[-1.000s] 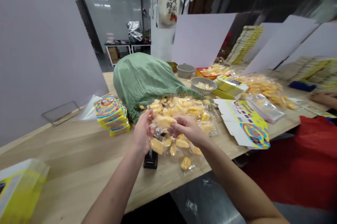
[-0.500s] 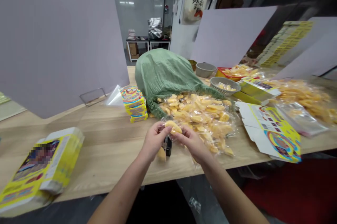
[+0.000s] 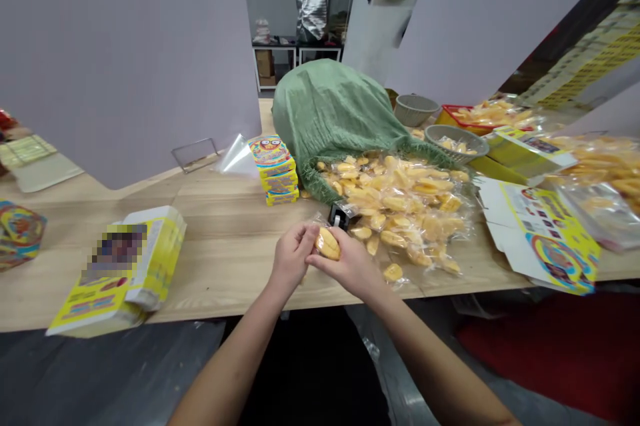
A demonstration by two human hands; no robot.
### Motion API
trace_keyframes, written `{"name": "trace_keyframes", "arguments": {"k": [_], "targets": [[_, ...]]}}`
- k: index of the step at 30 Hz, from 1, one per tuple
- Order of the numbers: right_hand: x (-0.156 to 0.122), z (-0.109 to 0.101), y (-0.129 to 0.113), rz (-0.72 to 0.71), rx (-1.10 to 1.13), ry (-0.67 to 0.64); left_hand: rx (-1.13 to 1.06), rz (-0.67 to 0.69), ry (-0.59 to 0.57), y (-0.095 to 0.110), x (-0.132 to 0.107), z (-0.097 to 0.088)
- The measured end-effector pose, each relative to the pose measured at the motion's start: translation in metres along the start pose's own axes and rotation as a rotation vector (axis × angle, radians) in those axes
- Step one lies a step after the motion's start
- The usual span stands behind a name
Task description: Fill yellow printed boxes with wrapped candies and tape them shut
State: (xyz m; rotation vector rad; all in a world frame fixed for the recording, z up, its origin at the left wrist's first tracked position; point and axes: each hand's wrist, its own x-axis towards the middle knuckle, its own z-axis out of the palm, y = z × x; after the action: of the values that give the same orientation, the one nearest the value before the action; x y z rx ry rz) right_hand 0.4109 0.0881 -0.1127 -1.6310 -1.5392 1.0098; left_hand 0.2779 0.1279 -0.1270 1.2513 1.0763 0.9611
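Between both hands is a yellow oblong piece in clear wrap. My left hand is closed on its left end, thumb and fingers pinching the film. My right hand grips the right side, its thumb lying along the lower edge. Just beyond the fingers stands a small black object with a pale roller-like part, partly hidden by the hands. A heap of similar wrapped yellow pieces spreads to the right, spilling from the mouth of a green woven sack.
A stack of small colourful boxes stands left of the sack. Larger yellow boxes lie at the left. To the right are a flattened carton, grey baskets and a red-rimmed tray. Upright pale panels border the table.
The view has tilted down and shifted left. My hands have drawn closer together and nearer to me, and the wrapped piece has turned to a steeper slant. The black object now shows beyond my fingers.
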Motion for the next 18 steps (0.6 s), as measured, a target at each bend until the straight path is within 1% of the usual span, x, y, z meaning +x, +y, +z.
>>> {"name": "trace_keyframes", "arguments": {"k": [4, 7, 13, 18], "targets": [[0.0006, 0.0046, -0.0017, 0.010, -0.016, -0.076, 0.177, 0.094, 0.024, -0.0008, 0.0005, -0.0082], [0.0015, 0.0063, -0.0001, -0.002, -0.006, -0.099, 0.256, 0.152, 0.034, -0.0001, 0.0003, -0.0100], [0.0026, 0.0066, 0.0013, -0.025, -0.033, -0.076, 0.230, 0.182, 0.044, 0.0025, 0.0010, -0.0060], [0.0046, 0.0036, 0.0051, -0.021, -0.034, -0.066, 0.165, 0.121, -0.006, -0.0016, 0.0050, -0.0035]]}}
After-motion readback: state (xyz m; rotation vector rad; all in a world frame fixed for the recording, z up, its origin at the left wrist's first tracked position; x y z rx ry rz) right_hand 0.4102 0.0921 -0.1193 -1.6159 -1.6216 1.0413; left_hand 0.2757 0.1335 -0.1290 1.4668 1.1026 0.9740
